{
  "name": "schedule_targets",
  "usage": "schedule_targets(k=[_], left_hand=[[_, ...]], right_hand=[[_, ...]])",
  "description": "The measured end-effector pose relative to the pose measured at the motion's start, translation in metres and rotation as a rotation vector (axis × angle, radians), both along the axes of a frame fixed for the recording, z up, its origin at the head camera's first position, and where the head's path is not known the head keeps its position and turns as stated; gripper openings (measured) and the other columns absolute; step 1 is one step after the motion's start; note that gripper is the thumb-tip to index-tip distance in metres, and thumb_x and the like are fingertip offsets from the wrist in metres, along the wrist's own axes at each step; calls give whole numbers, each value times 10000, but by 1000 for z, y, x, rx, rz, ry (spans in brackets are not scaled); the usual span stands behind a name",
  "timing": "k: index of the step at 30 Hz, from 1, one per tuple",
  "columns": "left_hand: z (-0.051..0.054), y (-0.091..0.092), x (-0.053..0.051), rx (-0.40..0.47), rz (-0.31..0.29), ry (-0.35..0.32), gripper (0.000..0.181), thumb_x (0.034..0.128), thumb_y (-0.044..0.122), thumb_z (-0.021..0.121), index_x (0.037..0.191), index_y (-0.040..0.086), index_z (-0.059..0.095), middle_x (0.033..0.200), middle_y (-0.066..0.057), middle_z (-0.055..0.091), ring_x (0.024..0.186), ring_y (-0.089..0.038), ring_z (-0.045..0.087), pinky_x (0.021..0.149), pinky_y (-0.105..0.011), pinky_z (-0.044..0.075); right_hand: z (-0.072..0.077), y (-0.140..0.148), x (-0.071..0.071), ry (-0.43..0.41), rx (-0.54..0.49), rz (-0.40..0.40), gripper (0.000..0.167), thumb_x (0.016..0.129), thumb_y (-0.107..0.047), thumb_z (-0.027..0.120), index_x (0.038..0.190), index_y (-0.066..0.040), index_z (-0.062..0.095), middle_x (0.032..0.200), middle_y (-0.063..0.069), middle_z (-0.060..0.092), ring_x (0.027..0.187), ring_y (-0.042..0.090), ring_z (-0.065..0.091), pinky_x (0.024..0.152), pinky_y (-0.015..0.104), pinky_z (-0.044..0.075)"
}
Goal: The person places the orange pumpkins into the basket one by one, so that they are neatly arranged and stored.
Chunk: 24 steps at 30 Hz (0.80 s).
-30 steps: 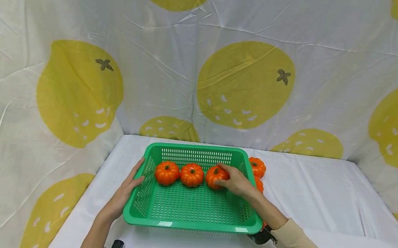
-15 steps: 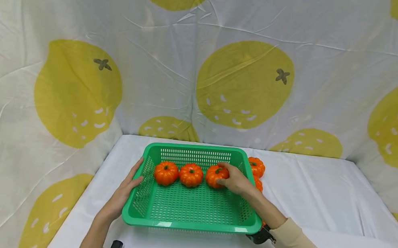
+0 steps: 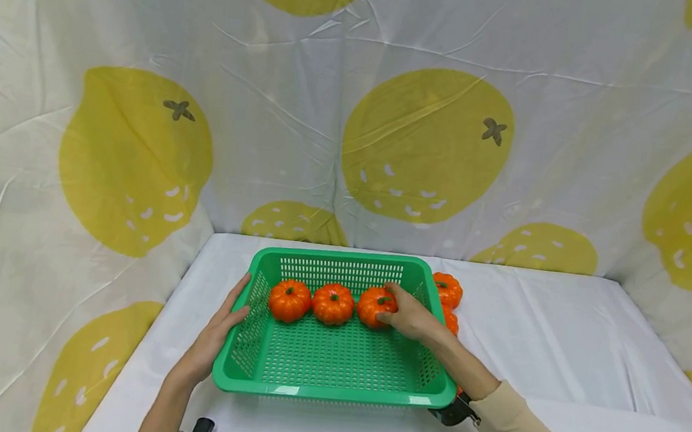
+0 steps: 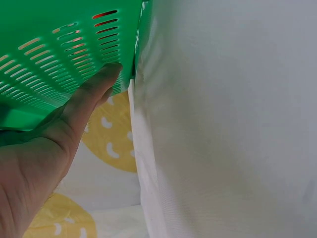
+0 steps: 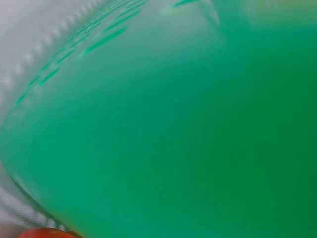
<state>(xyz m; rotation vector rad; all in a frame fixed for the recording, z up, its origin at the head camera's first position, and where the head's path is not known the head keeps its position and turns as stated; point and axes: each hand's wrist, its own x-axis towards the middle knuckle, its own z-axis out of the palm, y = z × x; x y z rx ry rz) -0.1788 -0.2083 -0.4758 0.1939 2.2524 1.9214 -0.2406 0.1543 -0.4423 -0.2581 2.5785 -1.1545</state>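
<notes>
A green plastic basket stands on the white table, holding a row of three small orange pumpkins: the left one, the middle one and the right one. My right hand reaches over the basket's right side and holds the right pumpkin between thumb and fingers, from its right. My left hand rests with straight fingers against the basket's left side. The left wrist view shows a straight finger along the slotted outer wall. Green plastic fills most of the right wrist view.
More orange pumpkins lie outside the basket, against its right side; the far one shows best, others are partly hidden by the rim and my arm. A white cloth covers the table. Lemon-print curtains hang behind and at both sides.
The fingertips and thumb of my right hand have shifted slightly rightward on the right pumpkin, so more of its top shows. The left hand and the basket have stayed put.
</notes>
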Motion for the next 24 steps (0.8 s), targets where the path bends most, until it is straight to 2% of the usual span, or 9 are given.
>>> schedule_targets(k=[7, 13, 16, 21, 24], left_hand=[[0, 0, 0, 8, -6, 6, 601, 1129, 335, 334, 1669, 385, 73, 1762, 0, -44, 1598, -331, -7, 1241, -648, 61], [0, 0, 0, 4, -4, 8, 598, 1130, 345, 335, 1668, 387, 77, 1763, 2, -40, 1605, -323, -27, 1248, -652, 38], [1, 1, 0, 3, -1, 6, 596, 1129, 348, 337, 1666, 395, 81, 1763, 3, -36, 1606, -316, -31, 1251, -650, 29], [2, 1, 1, 1, 2, 5, 599, 1128, 346, 338, 1668, 388, 82, 1763, 5, -34, 1604, -315, -23, 1250, -646, 34], [2, 0, 1, 0, 4, 6, 597, 1128, 349, 339, 1667, 387, 84, 1763, 6, -32, 1605, -314, -23, 1251, -648, 31]], right_hand=[[1, 2, 1, -39, -30, -15, 763, 1038, -227, 605, 1596, 90, 192, 1628, 351, 286, 1505, 502, 311, 1204, 629, 312], [11, 10, 6, -78, -70, -13, 851, 1047, -365, 588, 1640, 15, 110, 1700, 282, 156, 1566, 472, 184, 1232, 651, 240], [21, 18, 13, -71, -78, 13, 870, 1040, -420, 597, 1656, -40, 114, 1716, 244, 145, 1580, 453, 161, 1235, 656, 231], [33, 35, 27, -32, -147, 99, 847, 1040, -423, 605, 1653, -50, 157, 1723, 203, 172, 1581, 450, 174, 1245, 634, 230], [38, 46, 35, 9, -193, 115, 811, 1042, -412, 607, 1647, -61, 196, 1715, 191, 215, 1572, 455, 205, 1243, 623, 243]])
